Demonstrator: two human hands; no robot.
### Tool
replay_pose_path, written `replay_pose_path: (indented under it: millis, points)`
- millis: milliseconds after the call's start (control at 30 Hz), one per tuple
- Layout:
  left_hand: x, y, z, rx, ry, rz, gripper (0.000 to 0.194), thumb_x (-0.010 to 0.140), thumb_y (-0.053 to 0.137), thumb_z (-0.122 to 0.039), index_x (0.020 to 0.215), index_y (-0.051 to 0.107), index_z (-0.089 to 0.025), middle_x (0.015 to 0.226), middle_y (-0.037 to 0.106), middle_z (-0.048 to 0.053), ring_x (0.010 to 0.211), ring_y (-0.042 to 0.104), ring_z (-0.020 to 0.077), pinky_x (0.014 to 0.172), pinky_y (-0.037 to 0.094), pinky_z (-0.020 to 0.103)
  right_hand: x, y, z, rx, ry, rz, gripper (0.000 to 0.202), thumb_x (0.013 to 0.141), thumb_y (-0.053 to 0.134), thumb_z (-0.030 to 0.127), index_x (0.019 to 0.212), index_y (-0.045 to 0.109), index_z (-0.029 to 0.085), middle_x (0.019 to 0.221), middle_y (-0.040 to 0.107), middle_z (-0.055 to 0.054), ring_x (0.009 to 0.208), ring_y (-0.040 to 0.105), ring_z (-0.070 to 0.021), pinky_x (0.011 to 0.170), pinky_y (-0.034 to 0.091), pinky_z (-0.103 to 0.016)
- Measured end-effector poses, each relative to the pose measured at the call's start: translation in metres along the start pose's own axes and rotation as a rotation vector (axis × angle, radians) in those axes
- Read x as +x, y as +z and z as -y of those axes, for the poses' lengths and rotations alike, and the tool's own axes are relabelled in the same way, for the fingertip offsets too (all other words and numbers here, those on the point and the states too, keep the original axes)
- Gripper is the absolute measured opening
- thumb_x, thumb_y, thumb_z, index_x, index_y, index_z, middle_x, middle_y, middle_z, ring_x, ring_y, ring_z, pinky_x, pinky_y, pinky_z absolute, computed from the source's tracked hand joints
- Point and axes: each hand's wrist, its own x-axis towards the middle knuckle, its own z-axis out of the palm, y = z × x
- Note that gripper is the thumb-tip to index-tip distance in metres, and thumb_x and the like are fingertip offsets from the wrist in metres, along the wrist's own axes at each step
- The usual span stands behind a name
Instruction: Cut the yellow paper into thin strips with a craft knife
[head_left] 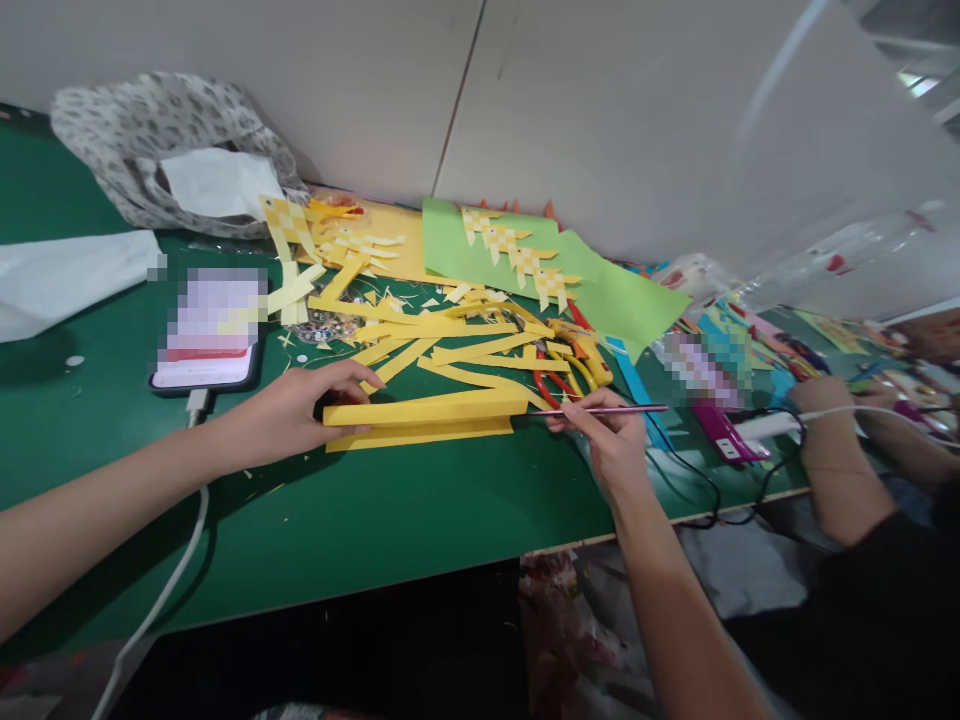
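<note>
My left hand [311,405] is closed on the left end of a long folded yellow paper strip [427,408], fingers on top and beneath. The strip is creased lengthwise, and its lower flap hangs just above the green table. In my right hand [611,430] is a thin purple stick [637,409], pinched between thumb and fingers. Its dark left end meets the strip's right end; whether it goes inside the fold I cannot tell. Behind the strip lie loose yellow paper strips [480,348] and scraps, with red-handled scissors [551,383] and a yellow-handled tool [589,355] near my right hand.
A phone [214,330] on a white cable [196,530] lies at left, before a patterned cloth bag [180,130]. Woven paper fish shapes [517,255] rest on green paper [442,225]. At right are a magenta power strip [724,435], black cords and another person's arm [832,460].
</note>
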Motion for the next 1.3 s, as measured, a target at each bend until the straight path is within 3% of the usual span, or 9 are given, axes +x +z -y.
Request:
replay_pose_path:
  millis: [167, 300, 400, 533, 900, 1300]
  points:
    - [0.0, 0.0, -0.001, -0.001, 0.003, 0.007, 0.045, 0.077, 0.065, -0.047, 0.115, 0.055, -0.027, 0.099, 0.071, 0.003, 0.098, 0.066, 0.024, 0.081, 0.054, 0.033, -0.012, 0.003, 0.012, 0.035, -0.081, -0.063, 0.023, 0.065, 0.081, 0.033, 0.061, 0.061, 0.022, 0.052, 0.066, 0.004, 0.046, 0.066, -0.017, 0.046, 0.055, -0.028]
    - [0.0, 0.0, -0.002, 0.002, 0.007, 0.005, 0.042, 0.078, 0.064, -0.046, 0.114, 0.054, -0.027, 0.099, 0.071, 0.002, 0.098, 0.066, 0.0226, 0.082, 0.054, 0.032, -0.031, 0.038, 0.027, -0.015, -0.082, 0.012, 0.02, 0.071, 0.077, 0.035, 0.067, 0.062, 0.024, 0.059, 0.069, 0.001, 0.052, 0.069, -0.0197, 0.054, 0.058, -0.033]
    - [0.0, 0.0, -0.001, 0.002, 0.004, 0.007, 0.042, 0.078, 0.065, -0.043, 0.115, 0.054, -0.027, 0.099, 0.071, 0.003, 0.096, 0.066, 0.0224, 0.079, 0.054, 0.031, -0.039, 0.064, 0.033, -0.094, -0.05, 0.106, 0.018, 0.075, 0.074, 0.033, 0.069, 0.061, 0.023, 0.062, 0.07, 0.0, 0.056, 0.07, -0.0189, 0.057, 0.058, -0.031]
    - [0.0, -0.001, -0.002, -0.01, 0.007, 0.016, 0.041, 0.078, 0.064, -0.041, 0.115, 0.054, -0.026, 0.099, 0.071, 0.003, 0.094, 0.067, 0.0224, 0.078, 0.055, 0.031, -0.04, 0.079, 0.031, -0.113, -0.023, 0.185, 0.019, 0.077, 0.074, 0.034, 0.071, 0.059, 0.023, 0.065, 0.07, 0.0, 0.063, 0.071, -0.0194, 0.061, 0.058, -0.03]
    - [0.0, -0.001, -0.002, -0.01, 0.01, 0.015, 0.04, 0.079, 0.064, -0.043, 0.114, 0.054, -0.026, 0.101, 0.071, 0.003, 0.094, 0.067, 0.0222, 0.076, 0.054, 0.03, -0.035, 0.079, 0.028, -0.06, 0.046, 0.175, 0.026, 0.072, 0.077, 0.037, 0.067, 0.058, 0.02, 0.062, 0.071, -0.001, 0.058, 0.071, -0.0197, 0.059, 0.06, -0.03]
    - [0.0, 0.0, -0.002, -0.001, 0.005, 0.008, 0.04, 0.079, 0.064, -0.044, 0.114, 0.054, -0.027, 0.099, 0.071, 0.002, 0.091, 0.067, 0.0217, 0.074, 0.054, 0.03, -0.021, 0.056, 0.022, -0.054, 0.039, 0.151, 0.027, 0.07, 0.079, 0.038, 0.066, 0.059, 0.021, 0.061, 0.07, 0.0, 0.059, 0.072, -0.0198, 0.061, 0.061, -0.032]
